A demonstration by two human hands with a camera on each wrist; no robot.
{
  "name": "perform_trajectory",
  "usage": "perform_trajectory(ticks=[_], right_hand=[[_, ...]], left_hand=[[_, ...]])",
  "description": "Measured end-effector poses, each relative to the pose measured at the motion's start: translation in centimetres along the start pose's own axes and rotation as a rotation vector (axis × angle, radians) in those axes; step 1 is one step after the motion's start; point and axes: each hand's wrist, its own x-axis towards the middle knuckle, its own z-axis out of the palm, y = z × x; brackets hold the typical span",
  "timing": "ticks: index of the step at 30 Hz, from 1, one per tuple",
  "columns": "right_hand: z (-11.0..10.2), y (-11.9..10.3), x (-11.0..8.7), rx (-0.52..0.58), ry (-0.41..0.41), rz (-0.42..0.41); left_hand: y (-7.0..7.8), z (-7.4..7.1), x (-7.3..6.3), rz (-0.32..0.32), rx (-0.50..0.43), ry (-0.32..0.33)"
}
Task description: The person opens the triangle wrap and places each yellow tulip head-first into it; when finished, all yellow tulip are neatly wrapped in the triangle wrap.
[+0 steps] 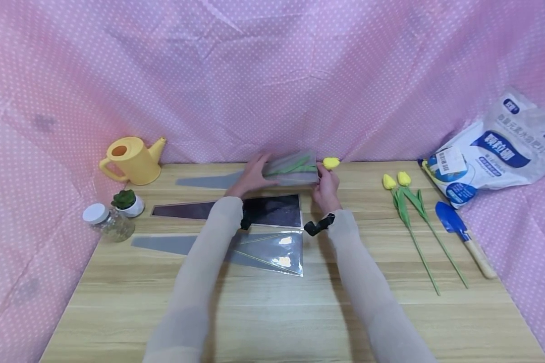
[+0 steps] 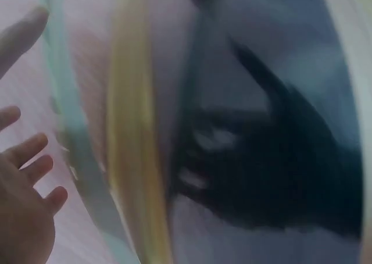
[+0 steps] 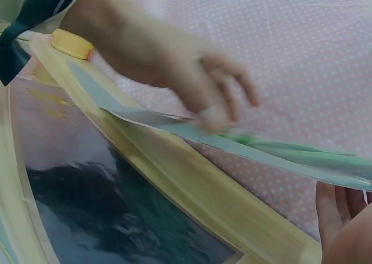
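Note:
A yellow tulip (image 1: 331, 163) lies in a translucent tapered flower sleeve (image 1: 295, 174) at the back of the table, its bloom sticking out of the wide end. My right hand (image 1: 328, 190) holds that end, fingers under the film in the right wrist view. My left hand (image 3: 168, 57) hovers over the sleeve, blurred, with fingers extended; whether it touches the film I cannot tell. In the left wrist view its fingers (image 2: 38, 153) look spread. In front lie a dark sleeve (image 1: 277, 210) and a grey sleeve with yellow lines (image 1: 268, 249).
Two yellow tulips (image 1: 404, 217) and a blue trowel (image 1: 451, 219) lie on the right, below a white printed bag (image 1: 499, 151). On the left stand a yellow watering can (image 1: 138, 161), a small potted succulent (image 1: 124, 200) and a lidded jar (image 1: 113, 227). Pink dotted cloth (image 1: 272, 75) hangs behind.

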Motion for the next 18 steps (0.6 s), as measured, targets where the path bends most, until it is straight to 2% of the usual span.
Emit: perform_trajectory(ticks=[3, 6, 13, 18], right_hand=[[-0.2, -0.3, 0.2, 0.020, 0.008, 0.017], [-0.4, -0.4, 0.2, 0.013, 0.016, 0.028], [-0.7, -0.7, 0.4, 0.029, 0.026, 0.031], [-1.2, -0.9, 0.5, 0.005, 0.028, 0.019]], left_hand=[[-1.5, -0.3, -0.5, -0.007, 0.057, -0.070], [-2.7, -0.5, -0.9, -0.026, 0.093, -0.103], [-4.1, -0.5, -1.3, -0.070, 0.132, -0.101], [-4.0, -0.4, -1.3, -0.042, 0.157, -0.071]])
